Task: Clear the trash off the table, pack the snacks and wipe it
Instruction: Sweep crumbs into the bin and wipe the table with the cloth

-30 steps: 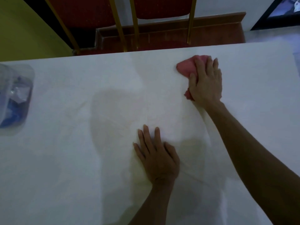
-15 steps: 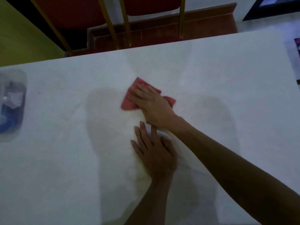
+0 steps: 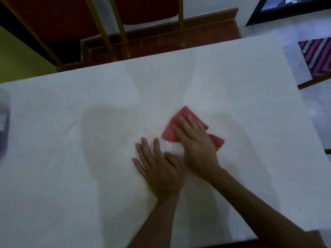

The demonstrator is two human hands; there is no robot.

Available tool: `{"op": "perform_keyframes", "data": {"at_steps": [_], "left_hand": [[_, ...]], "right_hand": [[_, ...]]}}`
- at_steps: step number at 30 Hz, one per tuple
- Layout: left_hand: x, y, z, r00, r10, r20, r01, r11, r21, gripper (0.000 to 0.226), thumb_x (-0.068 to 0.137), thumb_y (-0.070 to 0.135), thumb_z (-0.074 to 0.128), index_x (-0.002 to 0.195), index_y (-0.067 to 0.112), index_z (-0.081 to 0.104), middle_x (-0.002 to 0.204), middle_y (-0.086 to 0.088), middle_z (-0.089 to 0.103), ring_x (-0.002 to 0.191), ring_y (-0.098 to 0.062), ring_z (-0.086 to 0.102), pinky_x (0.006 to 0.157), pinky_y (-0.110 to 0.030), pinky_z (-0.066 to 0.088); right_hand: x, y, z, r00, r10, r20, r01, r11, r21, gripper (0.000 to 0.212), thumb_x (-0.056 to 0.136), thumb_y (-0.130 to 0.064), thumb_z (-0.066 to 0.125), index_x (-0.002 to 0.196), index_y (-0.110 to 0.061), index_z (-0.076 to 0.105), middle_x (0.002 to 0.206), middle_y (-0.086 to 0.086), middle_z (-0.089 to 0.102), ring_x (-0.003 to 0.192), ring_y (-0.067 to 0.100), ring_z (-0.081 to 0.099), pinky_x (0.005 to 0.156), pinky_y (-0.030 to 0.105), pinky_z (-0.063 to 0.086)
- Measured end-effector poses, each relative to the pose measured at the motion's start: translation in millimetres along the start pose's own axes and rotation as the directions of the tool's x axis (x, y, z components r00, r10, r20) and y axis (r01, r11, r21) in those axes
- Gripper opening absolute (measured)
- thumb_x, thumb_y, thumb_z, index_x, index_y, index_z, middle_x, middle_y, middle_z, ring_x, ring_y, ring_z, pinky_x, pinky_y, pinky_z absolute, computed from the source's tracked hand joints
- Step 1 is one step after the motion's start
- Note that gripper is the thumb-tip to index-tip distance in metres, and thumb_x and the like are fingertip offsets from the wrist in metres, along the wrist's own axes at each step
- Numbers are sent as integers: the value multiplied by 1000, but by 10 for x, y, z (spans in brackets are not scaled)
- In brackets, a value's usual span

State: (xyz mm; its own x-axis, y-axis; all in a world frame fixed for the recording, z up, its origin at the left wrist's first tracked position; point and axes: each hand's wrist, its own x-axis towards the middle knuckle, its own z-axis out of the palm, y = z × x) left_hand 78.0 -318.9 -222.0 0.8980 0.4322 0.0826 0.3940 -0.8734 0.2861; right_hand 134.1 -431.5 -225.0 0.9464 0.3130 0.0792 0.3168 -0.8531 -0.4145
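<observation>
Cloth [image 3: 169, 133], pinkish red and folded, lies just right of the middle of the white counter [image 3: 232, 83]. Our right hand [image 3: 197, 140] presses it flat, with the fingers straight, close together and pointing toward 11 o'clock. Our left hand [image 3: 161, 169] rests palm-down on the bare counter at 7 o'clock from the cloth, fingers straight and slightly spread, holding nothing. Its thumb side sits just beside the right wrist, so it is the nearest thing to the cloth on that side. We see faint creases and soft shadows across the counter's covering. At 9 o'clock, a clear container [image 3: 3, 122] with something blue inside is cut off by the frame, well apart from both hands. Beyond the counter at 12 o'clock stand red chairs [image 3: 143, 11] with gold legs. At 2 o'clock, a striped mat [image 3: 317, 58] lies on the floor.
</observation>
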Motion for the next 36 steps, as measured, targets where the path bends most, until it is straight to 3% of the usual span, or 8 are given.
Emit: {"op": "perform_keyframes", "data": {"at_steps": [5,9,15,23,27,31,34,36], "left_hand": [[2,16,-20,999,-2,39,1,999,33,56,91,29,42,145,17,43,161,-12,25,153,-28,11,120,-57,14],[15,45,-4,1000,-15,2,15,999,42,54,92,27,40,145,16,44,161,-11,27,153,-28,13,121,-55,14],[-13,31,4,999,-10,-32,11,999,45,53,93,26,42,145,16,44,160,-11,28,153,-27,14,121,-54,14],[-19,41,4,999,-10,-34,12,998,59,52,94,28,41,144,17,43,160,-10,29,152,-27,15,120,-53,15],[2,38,16,999,-21,-26,22,998,52,52,94,28,40,144,18,43,160,-10,28,153,-26,14,121,-52,13],[8,22,29,1000,-16,-23,18,998,53,52,94,28,40,145,19,42,161,-9,27,153,-26,14,121,-53,13],[13,23,32,999,-20,-25,22,998,58,52,94,28,41,145,19,41,161,-10,27,153,-27,14,121,-52,13],[17,24,27,999,-22,-28,23,998,53,51,94,28,42,145,19,42,161,-10,27,153,-27,14,121,-52,12]], "right_hand": [[-253,320,-264,936,-284,211,288,958,12,76,82,-17,59,152,-26,34,163,1,24,153,21,16,123,44,18],[-28,1161,-610,999,23,-36,-25,999,-36,79,67,-10,63,144,-13,50,155,13,39,146,27,34,120,40,27],[-33,973,-645,890,356,-286,-396,913,-96,49,80,-6,58,127,-11,67,130,19,62,121,40,52,103,47,41],[-1146,48,-755,943,-88,321,95,995,-8,32,76,-36,69,109,-39,69,101,-7,59,84,21,50,69,34,36],[-1053,793,-1046,971,203,128,-197,979,-61,32,82,-31,66,112,-43,68,89,-2,58,79,28,56,65,33,42],[-857,1561,-1284,746,650,-146,-663,746,-69,36,94,-37,53,129,-29,52,108,10,55,90,35,61,73,38,50],[-749,1360,-1165,641,746,-181,-760,650,-14,35,100,-38,40,127,-18,42,130,18,46,87,42,63,78,51,51],[-708,965,-1056,707,692,-147,-700,714,-5,43,93,-44,34,129,-19,36,133,18,43,85,45,63,69,51,50]]}}
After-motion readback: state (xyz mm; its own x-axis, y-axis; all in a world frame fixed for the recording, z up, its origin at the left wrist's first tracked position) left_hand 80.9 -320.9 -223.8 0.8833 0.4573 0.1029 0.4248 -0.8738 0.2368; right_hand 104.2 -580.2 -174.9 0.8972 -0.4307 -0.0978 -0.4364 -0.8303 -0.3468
